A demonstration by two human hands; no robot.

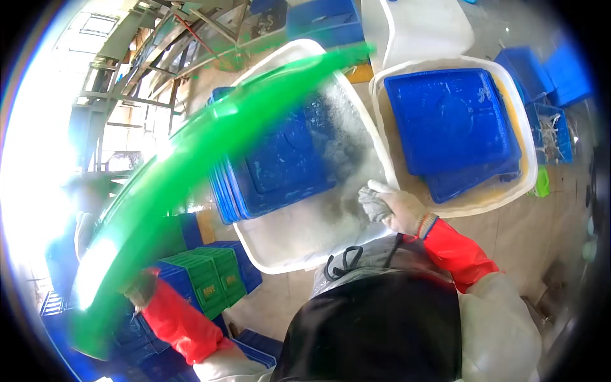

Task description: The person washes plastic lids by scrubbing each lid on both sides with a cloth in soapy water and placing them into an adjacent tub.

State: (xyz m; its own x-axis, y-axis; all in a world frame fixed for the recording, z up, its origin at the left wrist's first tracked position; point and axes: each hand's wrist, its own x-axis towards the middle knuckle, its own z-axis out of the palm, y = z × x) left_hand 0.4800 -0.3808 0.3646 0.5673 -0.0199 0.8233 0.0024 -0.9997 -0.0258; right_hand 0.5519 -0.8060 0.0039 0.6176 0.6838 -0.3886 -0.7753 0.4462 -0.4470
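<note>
A long green plastic panel (172,172), smeared by motion, is tilted across the left side. My left hand (141,290), gloved, grips its lower part, with most of the fingers hidden. My right hand (405,211), in a pale knit glove, is closed on a crumpled grey cloth (373,204). It is at the near right edge of a white tub (270,258) of foamy water. Blue plastic lids (280,165) stand stacked in that tub, partly behind the green panel.
Right of the first tub, a second white tub (533,172) holds brownish water and blue lids (445,121). Green crates (207,280) and blue crates stand at lower left. More blue bins (525,70) are at far right. A metal frame (137,99) rises at upper left.
</note>
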